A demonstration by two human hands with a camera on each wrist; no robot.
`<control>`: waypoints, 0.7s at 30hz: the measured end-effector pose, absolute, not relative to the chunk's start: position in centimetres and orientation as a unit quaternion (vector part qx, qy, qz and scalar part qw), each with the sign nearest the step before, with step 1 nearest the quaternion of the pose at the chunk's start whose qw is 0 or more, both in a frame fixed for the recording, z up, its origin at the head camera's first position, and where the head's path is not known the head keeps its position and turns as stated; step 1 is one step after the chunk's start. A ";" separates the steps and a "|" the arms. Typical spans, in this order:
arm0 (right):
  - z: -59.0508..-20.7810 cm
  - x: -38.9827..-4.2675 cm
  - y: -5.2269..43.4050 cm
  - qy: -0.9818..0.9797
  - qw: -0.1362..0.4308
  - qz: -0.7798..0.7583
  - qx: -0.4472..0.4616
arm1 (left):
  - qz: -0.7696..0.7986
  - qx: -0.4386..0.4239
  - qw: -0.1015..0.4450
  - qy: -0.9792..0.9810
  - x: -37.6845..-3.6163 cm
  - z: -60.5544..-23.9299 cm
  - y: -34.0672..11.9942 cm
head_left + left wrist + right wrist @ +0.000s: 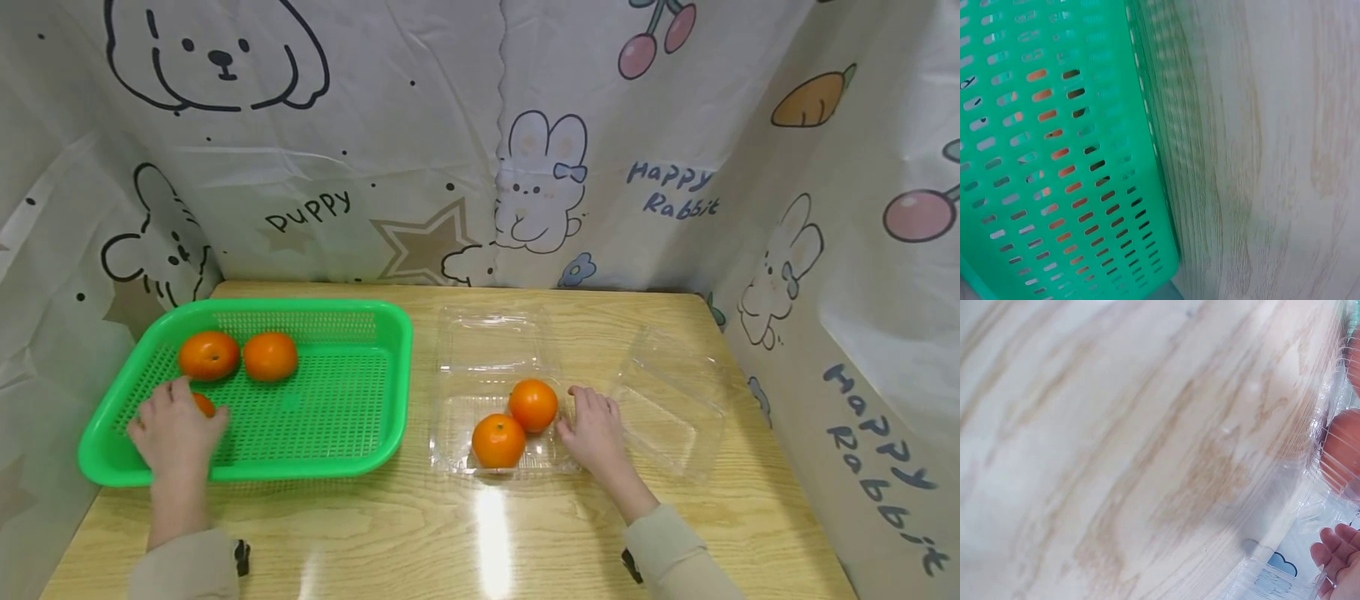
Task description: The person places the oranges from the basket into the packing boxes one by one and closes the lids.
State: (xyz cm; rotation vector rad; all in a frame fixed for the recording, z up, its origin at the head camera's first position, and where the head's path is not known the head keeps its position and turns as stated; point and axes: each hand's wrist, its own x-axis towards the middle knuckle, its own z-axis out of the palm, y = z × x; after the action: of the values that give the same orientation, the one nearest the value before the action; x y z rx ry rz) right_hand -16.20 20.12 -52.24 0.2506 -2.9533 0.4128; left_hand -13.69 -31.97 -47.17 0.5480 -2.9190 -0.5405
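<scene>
In the head view my left hand point(176, 425) reaches into the green basket point(401, 392), its fingers curled over an orange point(202, 405) that is mostly hidden beneath them. Behind that hand, two more oranges, one on the left point(208, 356) and one on the right point(270, 357), lie on the basket floor. My right hand point(596, 429) is at the right wall of a clear plastic clamshell box point(457, 417), fingers relaxed. This box lies with its lid folded back and holds two oranges, a rear one point(533, 405) and a front one point(498, 441). The right wrist view shows the fingertips point(1329, 550) beside the clear plastic.
A second clear plastic box point(671, 400) lies at an angle to the right of my right hand. Printed cloth point(420, 125) walls in the wooden table point(375, 533) at the back and both sides. The basket's slotted side point(1054, 156) fills much of the left wrist view.
</scene>
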 end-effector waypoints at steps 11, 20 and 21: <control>-52.1 -16.1 20.1 -0.984 0.074 0.136 0.083 | -0.197 0.195 0.020 -0.961 -14.0 -47.2 -33.7; -52.1 -16.2 20.1 -0.985 0.072 0.134 0.080 | -0.214 0.195 -0.003 -0.957 -14.1 -47.5 -34.3; -52.1 -16.2 20.1 -0.985 0.071 0.134 0.079 | -0.215 0.195 -0.006 -0.957 -14.1 -47.5 -34.4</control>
State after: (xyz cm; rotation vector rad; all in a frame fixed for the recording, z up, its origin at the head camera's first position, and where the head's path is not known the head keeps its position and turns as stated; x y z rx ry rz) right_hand -16.20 20.11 -52.13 0.2391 -2.9627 0.4036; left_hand -14.14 -34.40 -47.50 0.6138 -3.0175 -0.6790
